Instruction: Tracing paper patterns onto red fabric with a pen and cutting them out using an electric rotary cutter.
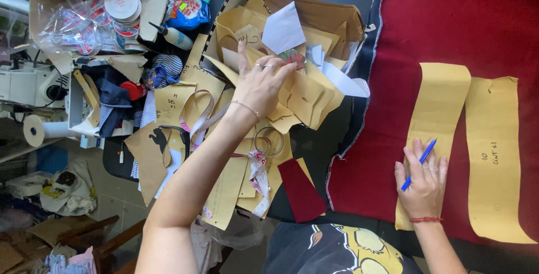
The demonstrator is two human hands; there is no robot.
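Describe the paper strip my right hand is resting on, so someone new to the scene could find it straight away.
Start at the red fabric covering the right side of the table. Two long tan paper strips lie side by side on it; the right hand, holding a blue pen, presses the lower end of the left strip. Unlike the handwritten right strip, it shows no writing.
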